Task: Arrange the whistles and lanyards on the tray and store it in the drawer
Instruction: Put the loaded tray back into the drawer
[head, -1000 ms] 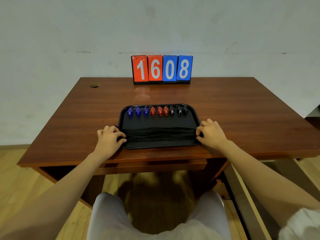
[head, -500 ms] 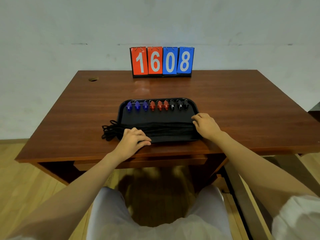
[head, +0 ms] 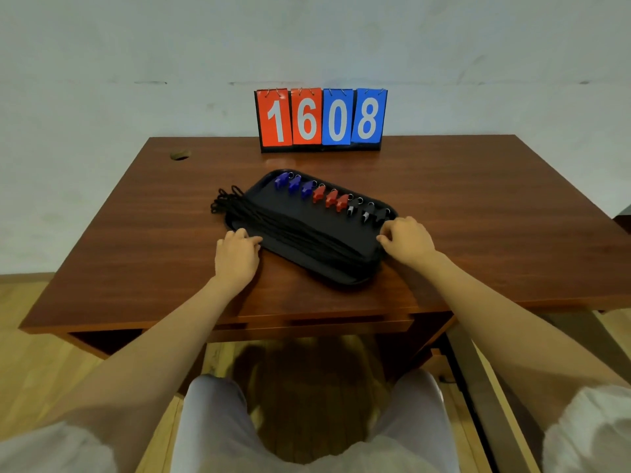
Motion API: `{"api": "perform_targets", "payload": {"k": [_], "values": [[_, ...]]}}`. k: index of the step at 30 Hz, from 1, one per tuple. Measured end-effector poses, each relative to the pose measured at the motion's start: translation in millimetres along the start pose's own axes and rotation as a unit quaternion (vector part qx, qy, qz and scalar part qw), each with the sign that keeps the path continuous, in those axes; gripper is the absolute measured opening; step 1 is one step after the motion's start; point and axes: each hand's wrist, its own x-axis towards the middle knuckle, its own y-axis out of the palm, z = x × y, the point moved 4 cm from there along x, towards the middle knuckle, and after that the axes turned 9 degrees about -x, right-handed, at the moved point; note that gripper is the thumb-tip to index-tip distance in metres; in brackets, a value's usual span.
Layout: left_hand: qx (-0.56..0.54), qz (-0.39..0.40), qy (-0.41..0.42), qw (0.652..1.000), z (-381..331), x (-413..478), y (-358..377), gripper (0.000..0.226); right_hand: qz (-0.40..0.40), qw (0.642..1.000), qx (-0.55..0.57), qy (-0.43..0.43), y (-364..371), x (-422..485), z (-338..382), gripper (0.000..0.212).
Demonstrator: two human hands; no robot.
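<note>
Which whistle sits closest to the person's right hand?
The last small black plastic whistle at the row's right end, beside the right hand; the blue and red ones lie farther left.

A brown wooden desk (head: 478,206) fills the middle of the frame. At its far edge, upper centre, stands a flip scoreboard (head: 321,119): two red cards reading 1 and 6, then two blue cards reading 0 and 8, on a black base. A round cable hole (head: 180,155) sits near the desk's upper left corner. Behind is a pale wall (head: 136,46); wooden floor (head: 30,363) shows at lower left.
</note>
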Motion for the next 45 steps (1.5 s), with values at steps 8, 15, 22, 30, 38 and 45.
{"api": "perform_targets", "payload": {"k": [8, 15, 22, 30, 38, 45], "values": [[-0.055, 0.052, -0.164, 0.984, -28, 27, 17, 0.051, -0.002, 1.0, 0.026, -0.002, -7, 21, 3, 0.025], [-0.161, 0.079, -0.159, 0.971, -28, 58, 24, 0.038, 0.007, 0.995, 0.081, 0.056, -7, 48, -6, 0.035], [-0.199, 0.1, -0.126, 0.967, -31, 88, 28, 0.049, 0.085, 0.977, 0.145, 0.135, 13, 51, -26, 0.038], [-0.183, 0.147, -0.096, 0.967, -52, 106, 31, 0.052, 0.077, 0.945, 0.241, 0.205, 23, 31, -44, 0.04], [-0.312, 0.235, -0.182, 0.903, -76, 102, 42, 0.055, 0.083, 0.929, 0.25, 0.259, 21, 8, -65, 0.046], [-0.391, 0.276, -0.198, 0.856, -109, 86, 58, 0.061, 0.062, 0.905, 0.293, 0.303, 18, -25, -95, 0.041]]}}
